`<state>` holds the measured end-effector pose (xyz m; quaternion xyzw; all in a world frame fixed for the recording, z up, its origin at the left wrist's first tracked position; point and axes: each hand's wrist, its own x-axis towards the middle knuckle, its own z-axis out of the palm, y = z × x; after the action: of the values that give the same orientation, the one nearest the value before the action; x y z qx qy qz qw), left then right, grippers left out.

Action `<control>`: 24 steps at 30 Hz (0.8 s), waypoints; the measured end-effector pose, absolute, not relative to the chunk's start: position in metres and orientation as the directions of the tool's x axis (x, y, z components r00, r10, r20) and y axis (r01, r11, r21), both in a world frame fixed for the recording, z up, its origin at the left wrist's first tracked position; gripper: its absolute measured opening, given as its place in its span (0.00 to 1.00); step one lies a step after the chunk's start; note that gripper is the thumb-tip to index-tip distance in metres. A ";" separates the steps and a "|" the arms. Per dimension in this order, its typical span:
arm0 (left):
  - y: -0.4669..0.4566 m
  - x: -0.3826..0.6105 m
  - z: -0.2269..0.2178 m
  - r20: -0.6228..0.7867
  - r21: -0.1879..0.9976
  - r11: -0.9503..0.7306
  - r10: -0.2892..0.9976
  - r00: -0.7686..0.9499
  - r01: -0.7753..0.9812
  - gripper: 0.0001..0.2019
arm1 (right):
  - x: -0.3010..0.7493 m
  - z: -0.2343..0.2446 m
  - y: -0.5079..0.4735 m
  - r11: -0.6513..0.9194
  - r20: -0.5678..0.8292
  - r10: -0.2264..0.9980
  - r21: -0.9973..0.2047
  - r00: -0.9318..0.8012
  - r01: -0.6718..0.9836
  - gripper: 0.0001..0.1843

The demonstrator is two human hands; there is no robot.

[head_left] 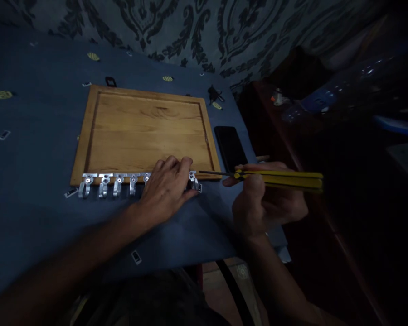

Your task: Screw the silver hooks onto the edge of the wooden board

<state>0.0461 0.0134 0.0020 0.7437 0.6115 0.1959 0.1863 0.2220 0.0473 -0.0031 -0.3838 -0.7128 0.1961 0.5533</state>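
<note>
A wooden board with a raised frame lies on the blue cloth. Along its near edge runs a metal hook rail with several silver hooks hanging over the side. My left hand is closed over the right part of this rail, its fingers on the board and its thumb low by the end hook; it hides some hooks. In my right hand is a screwdriver with a yellow handle, held nearly level. Its thin dark shaft points left, with the tip close to the rail's right end.
A black phone lies right of the board. Small dark items, one a black clip-like piece, sit behind it. Patterned wallpaper rises at the back. On the dark right side lies a plastic bottle.
</note>
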 end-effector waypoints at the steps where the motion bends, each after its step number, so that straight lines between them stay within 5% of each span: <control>1: 0.013 0.046 0.002 0.069 0.520 -0.183 0.983 0.172 0.835 0.21 | 0.221 -0.002 0.048 0.632 0.657 0.752 -0.698 -0.050 0.336 0.07; 24: 0.014 0.047 -0.002 0.085 0.506 -0.197 0.980 0.179 0.840 0.22 | 0.222 -0.011 0.054 0.533 0.539 0.833 -0.718 -0.129 0.448 0.07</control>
<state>0.0469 0.0140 -0.0025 0.7473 0.6088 0.2002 0.1757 0.2223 0.0537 -0.0110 -0.4414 -0.7251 0.1962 0.4908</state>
